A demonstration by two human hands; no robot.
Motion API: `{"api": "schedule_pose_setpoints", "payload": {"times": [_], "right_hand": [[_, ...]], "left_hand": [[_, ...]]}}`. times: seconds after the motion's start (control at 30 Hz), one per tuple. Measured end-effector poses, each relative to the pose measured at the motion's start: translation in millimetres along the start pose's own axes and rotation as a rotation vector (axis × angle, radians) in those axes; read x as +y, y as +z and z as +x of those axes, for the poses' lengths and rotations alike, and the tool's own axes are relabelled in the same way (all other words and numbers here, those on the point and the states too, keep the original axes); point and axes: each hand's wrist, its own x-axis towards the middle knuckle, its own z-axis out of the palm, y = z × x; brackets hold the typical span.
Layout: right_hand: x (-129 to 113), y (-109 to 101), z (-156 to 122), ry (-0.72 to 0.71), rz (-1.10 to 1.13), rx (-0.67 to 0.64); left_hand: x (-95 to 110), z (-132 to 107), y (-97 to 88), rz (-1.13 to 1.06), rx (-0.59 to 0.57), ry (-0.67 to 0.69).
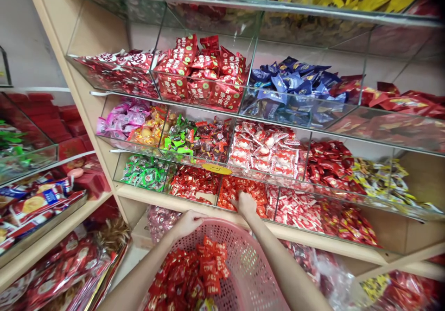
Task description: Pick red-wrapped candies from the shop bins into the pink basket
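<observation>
Head view: left hand [188, 223] grips the basket [253, 255] by its far rim; beyond it, right hand [246, 205] touches candies [225, 190], grasp unclear.

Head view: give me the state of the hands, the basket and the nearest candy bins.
Left hand: holding the basket's far rim.
Right hand: fingers in among the orange-red candies; grip unclear.
Pink basket: part-filled, mostly red-wrapped candies.
Orange-red candies: wrapped, loose in their bin.
Red candies: wrapped, bin floor partly bare.
</observation>
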Motion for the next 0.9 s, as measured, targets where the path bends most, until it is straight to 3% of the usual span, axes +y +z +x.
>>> {"api": "schedule_pose_setpoints", "payload": {"times": [0.23,0.4,0.53,0.63,0.77,0.9], "right_hand": [[6,-9,-5,-0.071,0.015,0.109],[8,-20,-49,-0.266,0.140,0.193],[8,8,-96,-0.551,0.141,0.021],[11,44,-119,-0.640,-0.020,-0.138],[14,73,-124,-0.690,-0.161,-0.214],[7,73,-119,-0.688,-0.190,-0.225]], "left_hand": [[-1,0,-2.0,0.018,0.004,0.003],[-3,1,0.2,0.011,-0.006,0.039],[-3,2,4.3,-0.010,-0.026,0.049],[-2,1,5.1,0.004,-0.014,0.008],[-2,1,4.0,0.002,-0.013,0.044],[-3,1,4.0,0.004,-0.001,0.048]]}}
